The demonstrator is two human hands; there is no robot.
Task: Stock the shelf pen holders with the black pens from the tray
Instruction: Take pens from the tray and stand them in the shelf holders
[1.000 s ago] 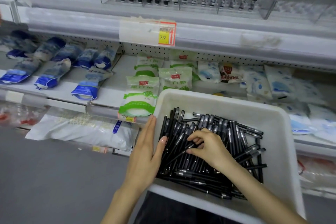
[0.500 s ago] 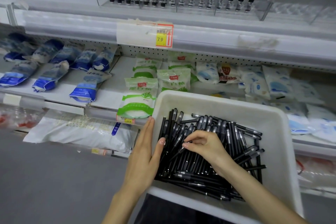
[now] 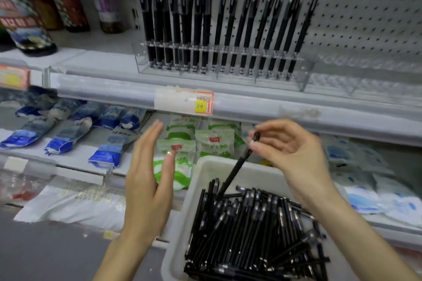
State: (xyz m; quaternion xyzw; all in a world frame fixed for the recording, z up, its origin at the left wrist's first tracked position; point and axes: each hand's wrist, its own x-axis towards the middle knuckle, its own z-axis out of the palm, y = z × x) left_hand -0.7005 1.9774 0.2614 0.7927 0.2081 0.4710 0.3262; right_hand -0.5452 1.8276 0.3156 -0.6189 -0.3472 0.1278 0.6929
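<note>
The black pen (image 3: 236,169) is tilted over the white tray (image 3: 258,175), pinched near its upper end by the right hand (image 3: 290,153). Its lower tip meets the pile of pens (image 3: 251,235) in the tray. The left hand (image 3: 148,185) is flat with straight fingers, holding nothing, just left of the tray. Above, on the upper shelf (image 3: 102,61), the clear pen holder (image 3: 228,76) carries a row of upright pens (image 3: 203,18).
</note>
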